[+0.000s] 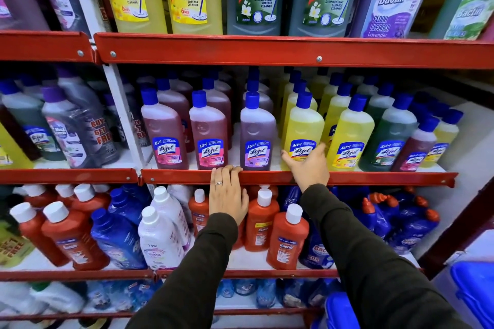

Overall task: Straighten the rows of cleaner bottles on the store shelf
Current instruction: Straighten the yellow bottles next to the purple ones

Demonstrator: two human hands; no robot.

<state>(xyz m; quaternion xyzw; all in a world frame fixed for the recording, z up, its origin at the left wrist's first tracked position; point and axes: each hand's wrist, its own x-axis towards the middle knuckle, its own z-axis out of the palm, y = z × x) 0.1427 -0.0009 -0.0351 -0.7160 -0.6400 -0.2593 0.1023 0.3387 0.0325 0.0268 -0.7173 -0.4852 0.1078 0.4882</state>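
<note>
Right grip (307,165) spread wide against base of front yellow bottle (303,133), touching, not closed round it; left grip (227,192) flat on red shelf lip (374,177), holding nothing. Middle shelf front row: two pink bottles (164,133), purple (256,133), yellows, green (387,139), roughly level at lip, likely mostly straightened. Right-end small bottles (417,147) look bunched, left to do. All capped, full of coloured liquid.
</note>
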